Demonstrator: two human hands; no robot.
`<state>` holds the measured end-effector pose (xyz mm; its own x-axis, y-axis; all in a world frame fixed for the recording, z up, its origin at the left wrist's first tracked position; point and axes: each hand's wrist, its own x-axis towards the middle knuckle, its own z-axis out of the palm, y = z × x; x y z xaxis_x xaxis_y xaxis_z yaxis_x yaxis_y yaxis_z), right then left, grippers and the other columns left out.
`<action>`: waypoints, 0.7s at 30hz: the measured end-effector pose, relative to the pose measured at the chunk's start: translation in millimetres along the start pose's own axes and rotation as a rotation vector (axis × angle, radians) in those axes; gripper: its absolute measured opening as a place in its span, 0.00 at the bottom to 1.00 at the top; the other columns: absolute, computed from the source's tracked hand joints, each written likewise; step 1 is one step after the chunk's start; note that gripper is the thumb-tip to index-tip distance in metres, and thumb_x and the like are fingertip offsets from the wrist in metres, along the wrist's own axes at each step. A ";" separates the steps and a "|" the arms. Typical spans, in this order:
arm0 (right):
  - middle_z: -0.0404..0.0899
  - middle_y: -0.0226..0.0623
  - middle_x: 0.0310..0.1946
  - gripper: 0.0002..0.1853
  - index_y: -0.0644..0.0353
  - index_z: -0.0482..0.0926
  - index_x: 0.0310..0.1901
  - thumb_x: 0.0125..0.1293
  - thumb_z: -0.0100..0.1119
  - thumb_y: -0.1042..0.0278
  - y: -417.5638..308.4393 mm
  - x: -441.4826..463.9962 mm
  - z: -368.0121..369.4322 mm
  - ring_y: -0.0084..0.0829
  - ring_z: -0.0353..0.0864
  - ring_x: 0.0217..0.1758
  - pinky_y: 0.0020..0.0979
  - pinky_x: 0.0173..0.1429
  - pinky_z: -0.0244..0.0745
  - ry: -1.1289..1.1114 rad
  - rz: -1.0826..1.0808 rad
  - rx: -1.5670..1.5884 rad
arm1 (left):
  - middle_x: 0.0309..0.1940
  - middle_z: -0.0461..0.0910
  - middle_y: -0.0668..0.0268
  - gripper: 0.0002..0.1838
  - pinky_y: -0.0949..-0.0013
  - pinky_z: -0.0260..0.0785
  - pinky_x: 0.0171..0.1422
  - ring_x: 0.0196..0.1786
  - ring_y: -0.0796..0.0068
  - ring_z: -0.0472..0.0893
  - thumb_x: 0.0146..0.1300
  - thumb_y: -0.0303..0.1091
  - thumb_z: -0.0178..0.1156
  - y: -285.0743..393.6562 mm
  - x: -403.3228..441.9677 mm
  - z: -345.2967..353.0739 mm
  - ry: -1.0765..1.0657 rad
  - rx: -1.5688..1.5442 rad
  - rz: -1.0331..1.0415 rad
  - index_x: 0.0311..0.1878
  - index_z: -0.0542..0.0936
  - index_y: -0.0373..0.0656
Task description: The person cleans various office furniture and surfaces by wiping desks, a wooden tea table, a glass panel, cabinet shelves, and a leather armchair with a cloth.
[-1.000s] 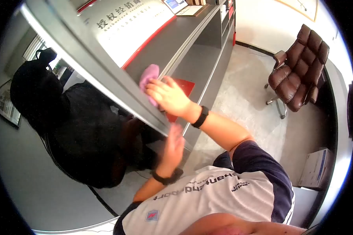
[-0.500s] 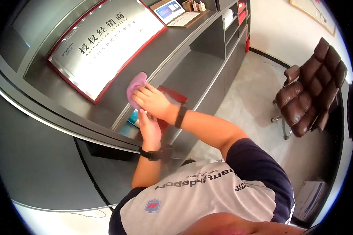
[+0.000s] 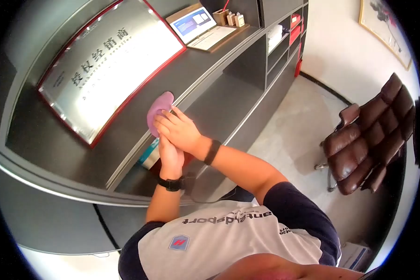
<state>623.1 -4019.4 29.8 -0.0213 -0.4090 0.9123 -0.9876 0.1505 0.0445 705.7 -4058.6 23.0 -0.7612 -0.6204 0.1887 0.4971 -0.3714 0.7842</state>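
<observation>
A purple cloth [image 3: 159,112] lies pressed against the front edge of the dark grey shelf top. My right hand [image 3: 179,133] is on it, its fingers bent over the lower part of the cloth. Just below, my left hand [image 3: 171,157] is raised against the underside of my right hand and the cloth's lower end; its fingers are mostly hidden. Beside the cloth stands a silver plaque [image 3: 109,67] with a red frame and Chinese lettering.
An open laptop-like display [image 3: 193,25] and small boxes [image 3: 235,19] stand farther along the shelf top. Below is an open compartment [image 3: 228,93], with a teal and white item [image 3: 149,155] near my left hand. A brown chair [image 3: 368,135] stands at right.
The view has swung, bringing the plaque and shelf top fully into sight. My left hand has come up against my right hand, and the cloth remains under my right hand at the shelf edge.
</observation>
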 end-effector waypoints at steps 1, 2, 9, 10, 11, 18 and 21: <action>0.78 0.30 0.58 0.20 0.53 0.78 0.54 0.58 0.58 0.65 19.7 -1.9 -2.8 0.33 0.74 0.64 0.45 0.76 0.60 -0.004 0.004 -0.010 | 0.73 0.63 0.63 0.29 0.59 0.61 0.76 0.72 0.66 0.67 0.81 0.50 0.37 -10.9 12.5 8.2 0.015 0.006 -0.012 0.77 0.56 0.44; 0.78 0.30 0.58 0.20 0.53 0.78 0.54 0.58 0.58 0.65 39.7 -3.8 -6.2 0.33 0.74 0.64 0.45 0.76 0.60 -0.010 0.006 -0.018 | 0.73 0.63 0.62 0.29 0.60 0.62 0.76 0.72 0.65 0.67 0.81 0.48 0.37 -23.1 24.5 17.9 0.032 0.010 -0.024 0.76 0.56 0.41; 0.78 0.30 0.56 0.21 0.53 0.78 0.54 0.56 0.60 0.67 170.3 -9.2 -31.7 0.34 0.74 0.65 0.45 0.75 0.61 -0.074 0.071 -0.040 | 0.74 0.61 0.57 0.31 0.63 0.58 0.76 0.74 0.66 0.64 0.81 0.47 0.39 -111.1 109.7 83.1 -0.019 0.187 -0.011 0.77 0.54 0.35; 0.78 0.29 0.56 0.21 0.53 0.78 0.53 0.55 0.60 0.68 186.4 -11.0 -33.9 0.34 0.74 0.65 0.45 0.75 0.61 -0.054 0.085 -0.032 | 0.74 0.61 0.57 0.31 0.63 0.56 0.77 0.75 0.66 0.62 0.81 0.47 0.39 -122.2 120.8 90.6 -0.043 0.194 -0.019 0.77 0.53 0.35; 0.79 0.29 0.56 0.21 0.53 0.79 0.53 0.55 0.60 0.68 206.2 -10.8 -36.3 0.34 0.74 0.65 0.45 0.74 0.61 -0.059 0.090 -0.047 | 0.75 0.59 0.57 0.32 0.63 0.56 0.77 0.75 0.66 0.61 0.81 0.47 0.39 -136.3 133.6 94.9 -0.098 0.181 -0.043 0.78 0.52 0.35; 0.80 0.27 0.56 0.18 0.51 0.79 0.51 0.57 0.59 0.68 306.0 -24.2 -46.3 0.33 0.74 0.65 0.47 0.75 0.59 -0.059 0.156 -0.105 | 0.58 0.76 0.57 0.28 0.66 0.68 0.65 0.62 0.71 0.75 0.81 0.48 0.39 -191.5 188.7 166.1 -0.079 0.310 -0.087 0.64 0.71 0.31; 0.79 0.27 0.56 0.18 0.52 0.79 0.51 0.57 0.59 0.68 341.1 -28.4 -50.5 0.34 0.74 0.66 0.47 0.75 0.59 -0.087 0.175 -0.115 | 0.58 0.76 0.59 0.26 0.67 0.68 0.65 0.62 0.72 0.74 0.80 0.47 0.41 -215.9 210.9 181.0 -0.121 0.240 -0.124 0.64 0.72 0.32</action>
<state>294.7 -3911.0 39.7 -0.2092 -0.4430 0.8718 -0.9436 0.3253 -0.0611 362.5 -3984.3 0.4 -0.8613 -0.4884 0.1403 0.2951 -0.2560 0.9205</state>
